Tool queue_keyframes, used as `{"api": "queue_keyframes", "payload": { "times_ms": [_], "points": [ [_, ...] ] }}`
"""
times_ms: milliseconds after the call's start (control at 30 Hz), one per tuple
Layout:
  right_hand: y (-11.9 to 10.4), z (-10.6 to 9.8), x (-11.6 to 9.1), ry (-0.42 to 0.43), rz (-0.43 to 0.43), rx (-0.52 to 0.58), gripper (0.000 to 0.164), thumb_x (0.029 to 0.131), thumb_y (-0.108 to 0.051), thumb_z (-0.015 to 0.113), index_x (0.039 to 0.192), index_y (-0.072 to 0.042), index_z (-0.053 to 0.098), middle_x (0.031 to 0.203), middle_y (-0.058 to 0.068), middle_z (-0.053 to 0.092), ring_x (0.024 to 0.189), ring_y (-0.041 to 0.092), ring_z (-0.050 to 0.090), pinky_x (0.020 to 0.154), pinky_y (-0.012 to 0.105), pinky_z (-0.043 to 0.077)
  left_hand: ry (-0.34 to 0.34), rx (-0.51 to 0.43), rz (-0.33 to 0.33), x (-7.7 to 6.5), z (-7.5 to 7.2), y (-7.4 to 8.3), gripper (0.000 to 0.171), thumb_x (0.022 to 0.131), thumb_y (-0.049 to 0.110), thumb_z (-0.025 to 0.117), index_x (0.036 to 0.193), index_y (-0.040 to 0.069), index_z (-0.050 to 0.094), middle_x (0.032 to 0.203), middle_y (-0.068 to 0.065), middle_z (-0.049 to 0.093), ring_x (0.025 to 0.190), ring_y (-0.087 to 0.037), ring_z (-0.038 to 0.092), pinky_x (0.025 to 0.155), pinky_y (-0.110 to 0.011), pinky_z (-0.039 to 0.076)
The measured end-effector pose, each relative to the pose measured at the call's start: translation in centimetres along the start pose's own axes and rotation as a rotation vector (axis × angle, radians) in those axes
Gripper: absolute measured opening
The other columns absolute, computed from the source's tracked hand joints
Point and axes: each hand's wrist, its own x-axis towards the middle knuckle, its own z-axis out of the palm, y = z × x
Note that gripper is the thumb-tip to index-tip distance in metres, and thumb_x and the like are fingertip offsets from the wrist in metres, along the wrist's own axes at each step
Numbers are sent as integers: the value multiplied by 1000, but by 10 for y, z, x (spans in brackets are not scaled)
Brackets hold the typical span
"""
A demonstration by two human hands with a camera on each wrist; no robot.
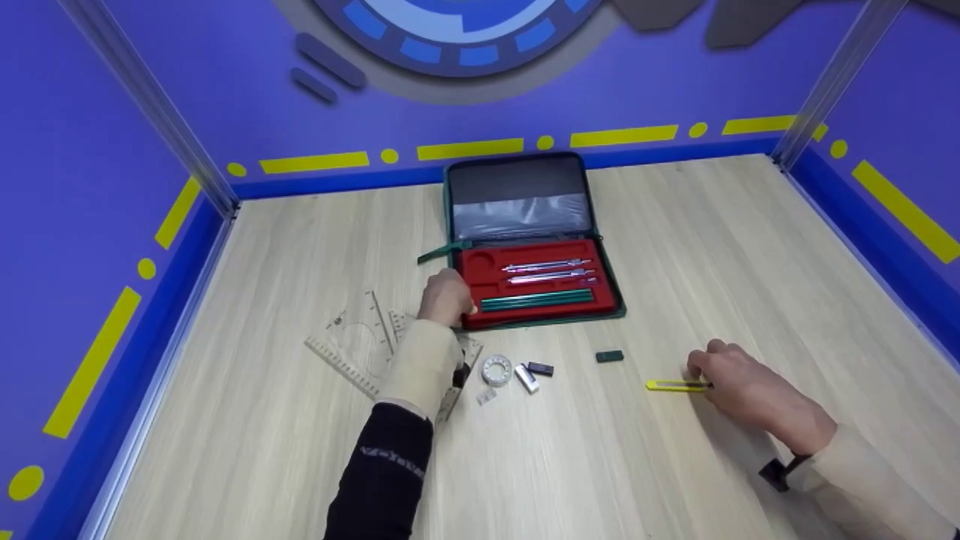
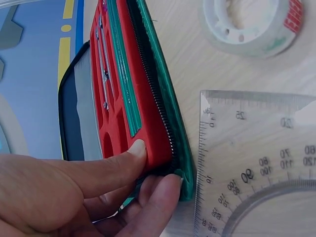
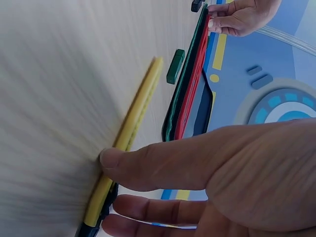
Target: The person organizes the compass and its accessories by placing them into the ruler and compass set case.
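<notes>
My left hand (image 1: 444,297) grips the near left corner of an open zip case (image 1: 619,306). In the left wrist view, its thumb (image 2: 136,150) presses on the red tray (image 2: 150,111) while the other fingers curl at the green edge below. Two silver compasses (image 1: 547,265) and a pair of green metallic sticks (image 1: 536,300) lie in the tray's slots. Over the table at the right, my right hand (image 1: 750,386) pinches a yellow utility knife (image 1: 671,385) between thumb and fingers. Its black end shows by the fingers in the right wrist view (image 3: 89,229).
Transparent set squares and a protractor (image 1: 349,345) lie left, partly under my left forearm. In front of the case are a tape roll (image 1: 496,370), a silver-white piece (image 1: 526,379), a black piece (image 1: 541,369) and a dark green block (image 1: 610,356). Blue panels enclose the table.
</notes>
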Motion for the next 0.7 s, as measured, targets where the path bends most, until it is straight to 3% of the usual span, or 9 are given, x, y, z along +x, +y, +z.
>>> {"api": "queue_keyframes", "payload": {
  "times_ms": [400, 700],
  "points": [
    [-3, 1, -2, -42, 13, -56, 24, 83, 17, 63, 85, -8, 63, 80, 4, 53, 73, 21, 52, 64, 35, 47, 12, -55, 35, -6, 0, -2, 21, 87, 6, 83, 103, -3, 75, 107, -17, 72, 84, -25, 65, 67, -32, 56],
    [0, -6, -1, -105, -21, 26, 28, 80, 16, 60, 81, -11, 57, 78, -3, 50, 71, 15, 43, 64, 32, 40, 13, -47, 64, -2, 2, -8, 17, 87, 8, 83, 97, -4, 75, 96, -19, 72, 71, -25, 69, 60, -29, 55]
  ]
}}
